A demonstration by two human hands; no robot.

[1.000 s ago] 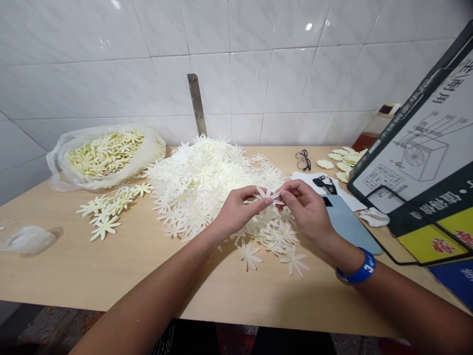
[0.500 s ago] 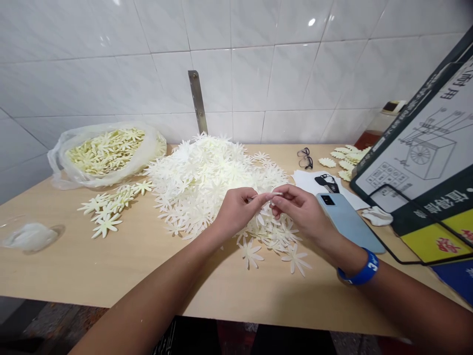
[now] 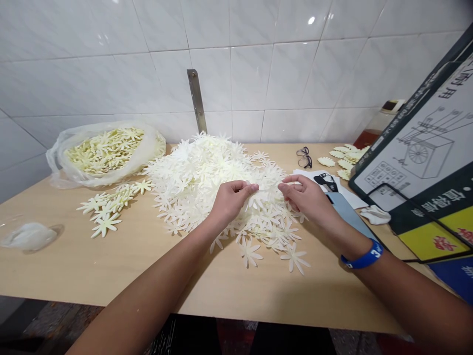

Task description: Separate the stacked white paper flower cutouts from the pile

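My left hand (image 3: 231, 199) is closed, thumb against curled forefinger, on a thin white flower cutout (image 3: 255, 201) that blends into the pile behind it. To its right, my right hand (image 3: 305, 195) has its fingertips drawn together in a pinch. Whether a petal is between those fingertips is hard to see against the white. Both hands are above the front right of a big heap of white flower cutouts (image 3: 207, 172). Two single cutouts lie in front of the heap, a left one (image 3: 250, 252) and a right one (image 3: 295, 257).
At the left are a plastic bag (image 3: 59, 162) of yellowish cutouts, loose yellowish flowers (image 3: 106, 222) and a clear bag (image 3: 31, 236). Glasses (image 3: 304, 158), a light blue phone (image 3: 347, 217), a white cloth (image 3: 376, 215), a bottle (image 3: 373, 128) and a large printed box (image 3: 417, 162) occupy the right.
My hands, which met at the fingertips, have come apart. The right hand has moved to the right, partly covering the phone, and the left slightly to the left.
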